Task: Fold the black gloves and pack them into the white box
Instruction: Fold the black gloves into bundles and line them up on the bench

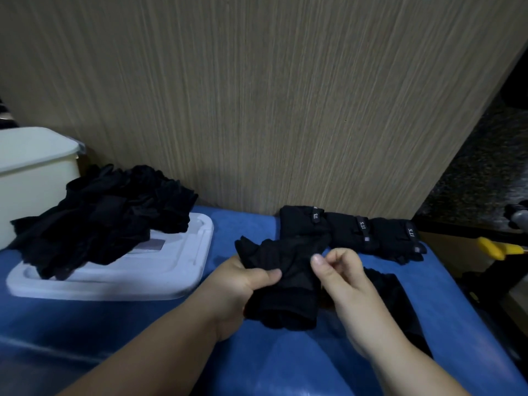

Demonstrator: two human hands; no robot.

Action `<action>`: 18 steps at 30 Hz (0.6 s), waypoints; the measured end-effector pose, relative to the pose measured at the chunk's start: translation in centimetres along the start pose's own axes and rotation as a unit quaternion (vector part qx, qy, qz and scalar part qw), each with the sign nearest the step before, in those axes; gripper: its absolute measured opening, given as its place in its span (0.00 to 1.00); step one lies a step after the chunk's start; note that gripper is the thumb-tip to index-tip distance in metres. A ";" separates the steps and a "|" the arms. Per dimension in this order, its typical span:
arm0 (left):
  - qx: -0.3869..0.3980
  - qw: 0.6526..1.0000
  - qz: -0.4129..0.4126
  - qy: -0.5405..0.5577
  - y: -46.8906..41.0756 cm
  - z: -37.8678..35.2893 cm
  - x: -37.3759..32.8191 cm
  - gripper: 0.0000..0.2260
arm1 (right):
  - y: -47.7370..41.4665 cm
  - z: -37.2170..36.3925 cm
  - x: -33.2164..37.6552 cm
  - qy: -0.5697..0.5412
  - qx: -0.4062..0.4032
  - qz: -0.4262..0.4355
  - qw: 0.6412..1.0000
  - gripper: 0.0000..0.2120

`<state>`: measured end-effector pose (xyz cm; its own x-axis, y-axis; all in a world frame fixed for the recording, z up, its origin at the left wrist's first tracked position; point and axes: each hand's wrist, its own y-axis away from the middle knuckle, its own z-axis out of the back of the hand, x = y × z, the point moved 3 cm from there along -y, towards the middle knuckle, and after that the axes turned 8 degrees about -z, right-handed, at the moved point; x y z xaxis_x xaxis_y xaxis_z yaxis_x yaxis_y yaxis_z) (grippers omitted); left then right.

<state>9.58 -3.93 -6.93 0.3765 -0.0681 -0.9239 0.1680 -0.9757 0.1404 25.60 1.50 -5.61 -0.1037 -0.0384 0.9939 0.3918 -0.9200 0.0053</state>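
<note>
— Where is the glove being worked on?

— The black glove (285, 284) is at the middle of the blue surface (257, 361), between the two hands.

— Which way does it run?

— Its long axis goes near to far. The cuff end is toward the person, and the fingers point away and fan out toward the folded gloves (348, 232).

— And the hands?

— The left hand (243, 284) grips the left edge, with the thumb across the top and the fingers curled beneath. The right hand (343, 284) sits at the right edge, thumb and curled fingers drawn close together. I cannot tell whether cloth is pinched between them.

— The rest?

— The three folded gloves lie in a row by the wooden panel (257, 95). A pile of gloves (100, 212) is heaped on the white lid (171, 270) at the left, and the white box (34, 172) stands behind it. A second glove (400, 304) lies flat beside the right wrist.
</note>
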 end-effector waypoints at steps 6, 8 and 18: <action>-0.014 0.999 -0.015 0.031 0.3 -0.7 -0.1 0.15 | 0.4 -0.3 0.4 0.016 -0.005 0.017 1.000 0.25; -0.029 0.999 -0.008 0.042 0.1 -0.8 0.0 0.13 | 0.2 0.1 0.4 0.041 -0.011 0.041 0.998 0.32; -0.077 0.855 -0.059 -0.509 -0.3 0.7 1.0 0.28 | -0.1 1.6 0.1 0.462 -0.083 0.097 0.878 0.27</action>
<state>9.30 -3.83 -8.10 -0.6263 -0.1941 -0.7550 0.2975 -0.9547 -0.0014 27.00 2.24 -5.38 -0.7772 -0.4298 0.4596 0.3536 -0.9025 -0.2460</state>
